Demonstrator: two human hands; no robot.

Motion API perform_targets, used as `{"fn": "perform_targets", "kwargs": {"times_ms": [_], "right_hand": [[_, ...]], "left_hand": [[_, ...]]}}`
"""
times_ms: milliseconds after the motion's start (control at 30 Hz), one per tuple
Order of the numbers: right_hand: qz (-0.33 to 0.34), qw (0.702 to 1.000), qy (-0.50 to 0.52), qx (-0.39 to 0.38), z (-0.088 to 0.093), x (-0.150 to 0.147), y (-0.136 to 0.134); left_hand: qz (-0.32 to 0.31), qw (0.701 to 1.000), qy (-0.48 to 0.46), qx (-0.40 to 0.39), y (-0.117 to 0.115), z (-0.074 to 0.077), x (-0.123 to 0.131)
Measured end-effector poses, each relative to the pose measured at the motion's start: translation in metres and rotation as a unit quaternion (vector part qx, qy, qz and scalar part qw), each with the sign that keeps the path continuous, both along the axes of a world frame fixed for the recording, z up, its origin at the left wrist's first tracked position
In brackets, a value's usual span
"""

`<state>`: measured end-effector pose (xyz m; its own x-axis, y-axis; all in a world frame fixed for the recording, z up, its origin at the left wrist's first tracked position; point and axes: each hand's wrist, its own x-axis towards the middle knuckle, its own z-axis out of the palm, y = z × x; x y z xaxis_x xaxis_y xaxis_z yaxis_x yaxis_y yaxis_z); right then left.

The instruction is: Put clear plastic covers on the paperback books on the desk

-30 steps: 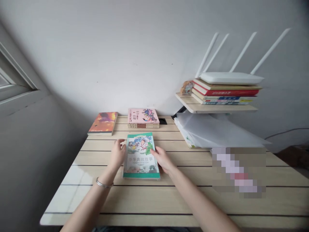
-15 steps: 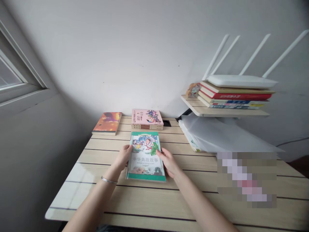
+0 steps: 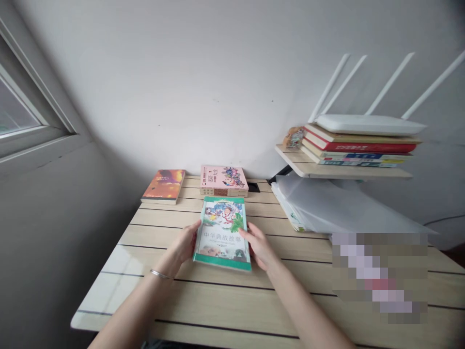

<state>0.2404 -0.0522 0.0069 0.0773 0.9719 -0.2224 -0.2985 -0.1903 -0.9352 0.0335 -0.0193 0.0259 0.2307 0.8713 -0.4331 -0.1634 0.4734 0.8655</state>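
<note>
1. Background: through the head camera I see a plain pale grey wall (image 3: 181, 72) behind a rectangular, light wood-grain table (image 3: 119, 303) crossed by dark lines.
2. Far left: a grey-white window frame (image 3: 43, 138) is partly in view.
3. Left rear of table: an orange and purple paperback book (image 3: 163, 185) lies flat, cover up.
4. Left hand (image 3: 187, 241), silver metal bangle (image 3: 160, 274) at the wrist: I find it gripping the left edge, thumb at the cover; the other fingers are partly hidden.
5. Centre: the green-bordered, illustrated rectangular book (image 3: 221, 237) is between both hands, cover up. I cannot tell whether its underside touches the table.
6. Behind it: thick pink-covered books (image 3: 224, 178) lie stacked near the wall.
7. Right hand (image 3: 260, 246): thumb over the cover, fingers closed around the right edge, their tips hidden from me.
8. Right: a small wooden shelf (image 3: 327, 169) bears stacked books (image 3: 363, 147) beneath a white plastic router (image 3: 370, 124); translucent plastic sheets (image 3: 337, 203) lie below.
</note>
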Motion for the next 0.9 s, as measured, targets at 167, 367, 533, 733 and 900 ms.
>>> {"fn": "perform_targets", "kwargs": {"times_ms": [167, 367, 533, 733, 900], "right_hand": [[-0.018, 0.999, 0.025, 0.014, 0.000, -0.005, 0.000], [0.043, 0.997, 0.070, 0.008, 0.002, -0.013, -0.004], [0.036, 0.997, 0.072, 0.000, 0.002, -0.010, -0.004], [0.054, 0.998, 0.032, 0.012, 0.000, -0.012, -0.002], [0.054, 0.998, 0.008, 0.022, -0.002, -0.012, 0.000]], "left_hand": [[-0.056, 0.995, -0.068, -0.047, -0.029, 0.001, -0.013], [0.008, 0.999, -0.032, 0.021, -0.025, 0.018, -0.038], [0.095, 0.993, 0.039, 0.062, 0.031, 0.060, -0.098], [0.160, 0.979, 0.103, 0.069, 0.102, 0.075, -0.155], [0.139, 0.971, 0.186, 0.055, 0.134, 0.055, -0.168]]}}
